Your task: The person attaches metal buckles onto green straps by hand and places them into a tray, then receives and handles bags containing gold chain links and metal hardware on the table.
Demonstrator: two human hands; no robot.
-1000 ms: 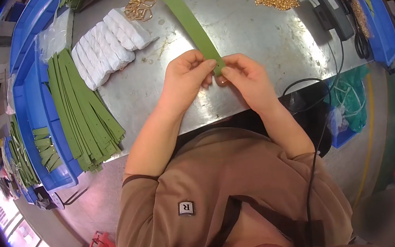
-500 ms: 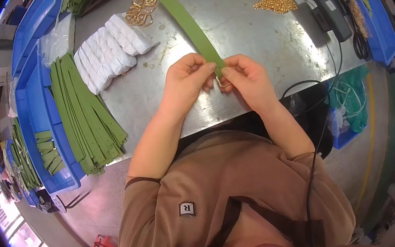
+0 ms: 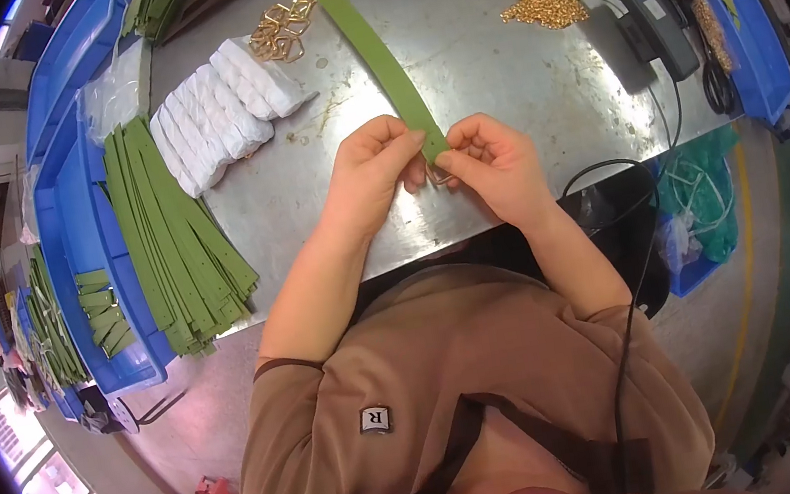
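Both hands pinch the near end of a long green strap (image 3: 377,59) above the metal table. My left hand (image 3: 374,171) is closed on the strap's left edge, thumb on top. On the right edge my right hand (image 3: 497,164) is closed, its thumb pressing near the tip. A gold metal ring (image 3: 439,177) sits at that end between the hands, partly hidden by the fingers. The strap's far end reaches up to a pile of gold metal rings (image 3: 284,28).
Green straps (image 3: 174,243) overhang the table's left edge beside a blue bin (image 3: 73,221). White wrapped bundles (image 3: 220,115) lie nearby. Small gold hardware (image 3: 545,3) and a black device with a cable (image 3: 662,25) are at right. A blue tray (image 3: 761,59) stands beyond.
The strap's far end has come down into view, and its near end with the ring has shifted slightly left and down. Both hands keep their pinch.
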